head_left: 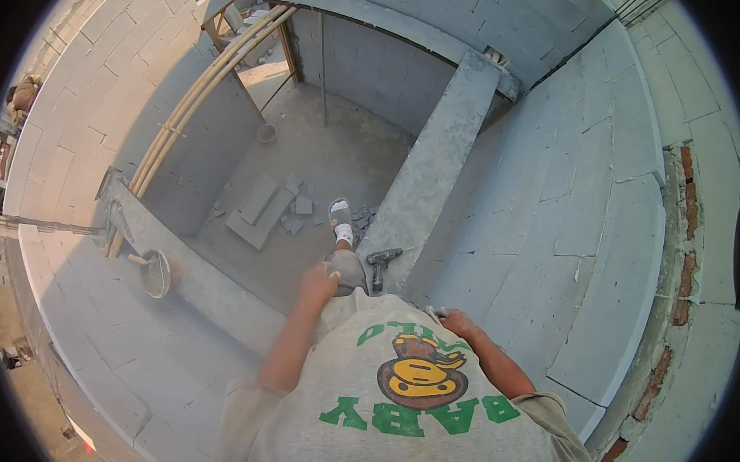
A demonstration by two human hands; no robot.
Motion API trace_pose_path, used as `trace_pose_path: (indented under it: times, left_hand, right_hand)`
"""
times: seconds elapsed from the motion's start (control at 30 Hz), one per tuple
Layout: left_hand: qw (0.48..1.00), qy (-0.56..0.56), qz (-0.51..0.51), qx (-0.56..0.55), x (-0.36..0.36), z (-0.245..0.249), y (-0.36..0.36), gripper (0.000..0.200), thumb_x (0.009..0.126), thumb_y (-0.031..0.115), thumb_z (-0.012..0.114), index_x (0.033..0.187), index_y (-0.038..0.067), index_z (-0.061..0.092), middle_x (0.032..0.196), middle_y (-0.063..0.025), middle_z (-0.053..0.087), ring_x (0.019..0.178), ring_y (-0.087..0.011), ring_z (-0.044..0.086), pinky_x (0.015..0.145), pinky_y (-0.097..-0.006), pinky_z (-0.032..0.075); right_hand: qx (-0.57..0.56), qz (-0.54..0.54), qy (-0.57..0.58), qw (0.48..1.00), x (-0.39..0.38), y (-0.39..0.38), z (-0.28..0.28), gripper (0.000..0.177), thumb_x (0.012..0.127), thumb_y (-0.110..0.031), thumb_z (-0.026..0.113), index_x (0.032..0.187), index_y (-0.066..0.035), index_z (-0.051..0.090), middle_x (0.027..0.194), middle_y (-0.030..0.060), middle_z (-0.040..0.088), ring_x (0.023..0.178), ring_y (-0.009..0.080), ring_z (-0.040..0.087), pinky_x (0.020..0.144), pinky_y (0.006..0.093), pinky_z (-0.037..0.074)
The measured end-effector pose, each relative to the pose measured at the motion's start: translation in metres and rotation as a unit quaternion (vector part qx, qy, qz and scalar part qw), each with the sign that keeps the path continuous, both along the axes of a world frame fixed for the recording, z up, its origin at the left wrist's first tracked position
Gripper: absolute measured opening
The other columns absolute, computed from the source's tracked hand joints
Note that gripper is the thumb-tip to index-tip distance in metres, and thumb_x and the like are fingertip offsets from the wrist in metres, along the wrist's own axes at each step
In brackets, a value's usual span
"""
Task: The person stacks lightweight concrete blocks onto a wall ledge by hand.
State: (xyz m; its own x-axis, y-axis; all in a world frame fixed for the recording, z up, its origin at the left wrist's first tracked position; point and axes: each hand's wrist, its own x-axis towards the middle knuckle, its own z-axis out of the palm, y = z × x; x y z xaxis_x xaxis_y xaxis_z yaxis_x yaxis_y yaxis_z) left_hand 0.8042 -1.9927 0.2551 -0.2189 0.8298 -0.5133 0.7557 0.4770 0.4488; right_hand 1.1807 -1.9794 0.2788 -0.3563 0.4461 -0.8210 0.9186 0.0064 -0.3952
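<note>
My left hand is closed near my raised knee, by the hem of the grey shirt; what its fingers hold, if anything, is too small to make out. On the other side, my right hand is closed at the shirt's edge, with a small dark thing at its fingertips that I cannot identify. A dusty cordless drill lies between the hands on a grey concrete beam. My foot in a grey sandal shows beyond the knee.
A bucket with mortar stands on the left ledge. Bamboo poles lean at the upper left. Far below, grey slabs and broken pieces lie on the floor, with a small bucket. Block walls surround the space.
</note>
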Motion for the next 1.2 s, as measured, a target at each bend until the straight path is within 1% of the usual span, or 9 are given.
trace_pose_path:
  times: [0.17, 0.37, 0.57, 0.63, 0.7, 0.8, 0.97, 1.13, 1.2]
  left_hand:
    - [0.995, 0.047, -0.087, -0.009, 0.017, 0.019, 0.086, 0.047, 0.085, 0.036, 0.056, 0.121, 0.005, 0.059, 0.118, -0.0177, 0.062, 0.112, -0.0325, 0.057, 0.095, -0.0452, 0.043]
    - [0.997, -0.027, 0.016, -0.074, -0.029, -0.102, 0.118, 0.045, 0.082, 0.036, 0.058, 0.110, 0.003, 0.065, 0.116, -0.0207, 0.062, 0.110, -0.0360, 0.058, 0.094, -0.0454, 0.044]
    - [0.990, 0.014, 0.009, -0.141, -0.033, -0.130, 0.186, 0.040, 0.081, 0.037, 0.058, 0.099, 0.003, 0.069, 0.110, -0.0210, 0.064, 0.107, -0.0384, 0.058, 0.093, -0.0448, 0.045]
    - [0.975, -0.062, 0.189, -0.101, -0.013, -0.109, 0.233, 0.038, 0.082, 0.037, 0.058, 0.097, 0.004, 0.071, 0.109, -0.0204, 0.065, 0.106, -0.0373, 0.059, 0.091, -0.0440, 0.046]
    - [0.975, -0.082, 0.195, -0.069, 0.003, -0.095, 0.292, 0.038, 0.082, 0.037, 0.060, 0.100, 0.005, 0.070, 0.109, -0.0198, 0.065, 0.106, -0.0345, 0.061, 0.091, -0.0421, 0.046]
    - [0.979, -0.134, 0.150, -0.045, 0.017, -0.064, 0.378, 0.042, 0.083, 0.036, 0.062, 0.109, 0.004, 0.067, 0.109, -0.0187, 0.066, 0.106, -0.0313, 0.061, 0.092, -0.0387, 0.046]
    - [0.956, -0.203, 0.201, 0.070, 0.021, -0.001, 0.467, 0.051, 0.083, 0.036, 0.062, 0.118, -0.001, 0.061, 0.111, -0.0162, 0.066, 0.102, -0.0235, 0.063, 0.089, -0.0338, 0.046]
    - [0.938, -0.191, 0.281, 0.075, 0.012, -0.026, 0.461, 0.044, 0.083, 0.034, 0.060, 0.115, 0.003, 0.063, 0.112, -0.0180, 0.065, 0.108, -0.0306, 0.060, 0.092, -0.0373, 0.046]
    - [0.909, -0.164, 0.382, 0.022, 0.012, -0.047, 0.433, 0.042, 0.083, 0.034, 0.060, 0.111, 0.004, 0.065, 0.110, -0.0187, 0.066, 0.106, -0.0318, 0.061, 0.090, -0.0383, 0.046]
  right_hand:
    - [0.085, -0.121, -0.091, 0.985, 0.055, -0.009, -0.019, 0.038, 0.082, -0.019, 0.048, 0.115, -0.010, 0.064, 0.118, 0.0195, 0.061, 0.113, 0.0342, 0.056, 0.099, 0.0402, 0.042]
    - [0.063, -0.257, -0.085, 0.961, 0.043, 0.059, -0.007, 0.028, 0.082, -0.020, 0.050, 0.100, -0.010, 0.069, 0.112, 0.0206, 0.063, 0.109, 0.0360, 0.057, 0.096, 0.0413, 0.044]
    - [0.010, -0.140, -0.024, 0.990, 0.063, 0.175, -0.023, 0.031, 0.086, -0.027, 0.050, 0.105, -0.006, 0.064, 0.107, 0.0211, 0.064, 0.104, 0.0377, 0.058, 0.092, 0.0433, 0.045]
    - [0.012, -0.080, -0.035, 0.996, 0.076, 0.220, -0.017, 0.034, 0.087, -0.030, 0.050, 0.106, -0.006, 0.064, 0.106, 0.0209, 0.064, 0.104, 0.0374, 0.058, 0.092, 0.0433, 0.045]
    - [0.033, -0.040, -0.040, 0.998, 0.075, 0.281, -0.011, 0.036, 0.088, -0.033, 0.050, 0.107, -0.005, 0.063, 0.106, 0.0207, 0.064, 0.104, 0.0371, 0.059, 0.092, 0.0434, 0.045]
    - [-0.039, -0.193, -0.031, 0.980, 0.071, 0.328, -0.002, 0.039, 0.089, -0.033, 0.051, 0.114, -0.004, 0.061, 0.114, 0.0218, 0.061, 0.111, 0.0361, 0.055, 0.097, 0.0423, 0.042]
    - [0.169, -0.095, 0.035, 0.980, 0.060, 0.387, -0.012, 0.047, 0.089, -0.030, 0.055, 0.127, -0.002, 0.052, 0.127, 0.0219, 0.051, 0.122, 0.0362, 0.046, 0.104, 0.0410, 0.036]
    - [0.160, -0.012, 0.072, 0.984, 0.061, 0.485, 0.010, 0.049, 0.090, -0.033, 0.054, 0.128, -0.003, 0.051, 0.129, 0.0221, 0.050, 0.124, 0.0362, 0.044, 0.105, 0.0409, 0.035]
    - [0.115, 0.018, 0.016, 0.993, 0.064, 0.518, -0.006, 0.052, 0.091, -0.039, 0.052, 0.129, -0.004, 0.051, 0.130, 0.0230, 0.051, 0.124, 0.0370, 0.045, 0.103, 0.0415, 0.037]
